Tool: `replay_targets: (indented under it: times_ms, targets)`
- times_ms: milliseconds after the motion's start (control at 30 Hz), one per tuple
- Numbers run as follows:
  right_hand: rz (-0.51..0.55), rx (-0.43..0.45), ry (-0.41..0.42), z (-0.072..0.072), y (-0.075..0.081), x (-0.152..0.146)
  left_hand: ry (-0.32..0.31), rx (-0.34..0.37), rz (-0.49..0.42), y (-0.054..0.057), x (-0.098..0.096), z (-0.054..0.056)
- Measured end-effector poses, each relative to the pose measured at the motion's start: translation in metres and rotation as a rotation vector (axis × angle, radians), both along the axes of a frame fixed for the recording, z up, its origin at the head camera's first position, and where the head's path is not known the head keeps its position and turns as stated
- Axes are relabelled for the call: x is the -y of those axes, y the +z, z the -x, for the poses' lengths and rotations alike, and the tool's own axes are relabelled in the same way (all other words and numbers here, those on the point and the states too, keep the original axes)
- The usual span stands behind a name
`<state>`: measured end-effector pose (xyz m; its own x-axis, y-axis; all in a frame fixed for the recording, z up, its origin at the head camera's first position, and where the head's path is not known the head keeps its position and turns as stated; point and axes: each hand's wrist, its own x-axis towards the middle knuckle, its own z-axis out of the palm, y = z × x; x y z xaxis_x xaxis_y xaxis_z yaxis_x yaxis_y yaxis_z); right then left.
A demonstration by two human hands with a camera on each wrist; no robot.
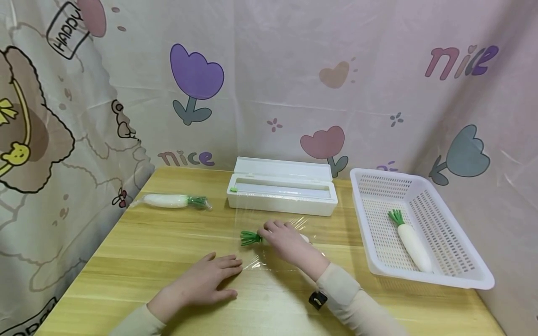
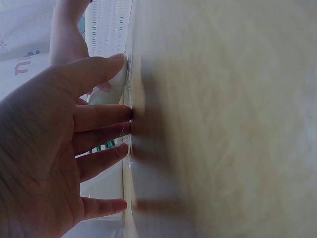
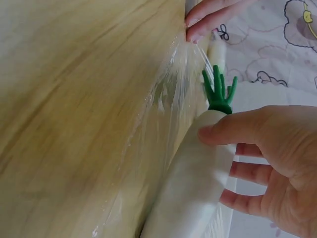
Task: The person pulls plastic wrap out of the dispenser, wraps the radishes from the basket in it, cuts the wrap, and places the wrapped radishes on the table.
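My right hand (image 1: 290,243) holds a white radish (image 3: 190,173) with green leaf stalks, thumb on one side and fingers on the other. The radish lies on a sheet of clear cling film (image 3: 158,119) that stretches from the white cling film box (image 1: 281,205) towards me. Much of the radish is hidden under the hand in the head view. My left hand (image 1: 206,280) rests with spread, fairly straight fingers at the film's near left corner. In the right wrist view, the film is drawn into creases at the left hand's fingertips (image 3: 195,34).
The box lid (image 1: 283,169) stands raised at the back. Another radish (image 1: 166,200), wrapped in film, lies at the table's left. To the right stands a white perforated basket (image 1: 365,224) with one radish (image 1: 414,247) inside. A patterned curtain (image 1: 269,84) hangs behind the wooden table.
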<state>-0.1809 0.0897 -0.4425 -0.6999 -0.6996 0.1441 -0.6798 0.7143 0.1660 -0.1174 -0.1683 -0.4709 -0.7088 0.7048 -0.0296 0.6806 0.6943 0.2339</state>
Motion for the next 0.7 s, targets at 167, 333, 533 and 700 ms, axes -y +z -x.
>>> replay_targets:
  times_ms: [167, 333, 533, 700]
  targets:
    - [-0.005, 0.035, -0.022, 0.0016, -0.0017, 0.0034, 0.003, 0.008, 0.001, -0.0004, 0.0, -0.001]
    - [-0.007, 0.039, -0.021, 0.0029, -0.0058, 0.0041, 0.007, 0.014, -0.008, -0.0002, -0.0004, -0.0012]
    - [0.006, 0.039, -0.024, 0.0031, -0.0069, 0.0046, 0.027, 0.036, -0.006, 0.0016, -0.0018, 0.0011]
    - [0.016, 0.069, -0.036, 0.0032, -0.0065, 0.0051, 0.029, 0.035, 0.007, 0.0043, -0.0035, 0.0031]
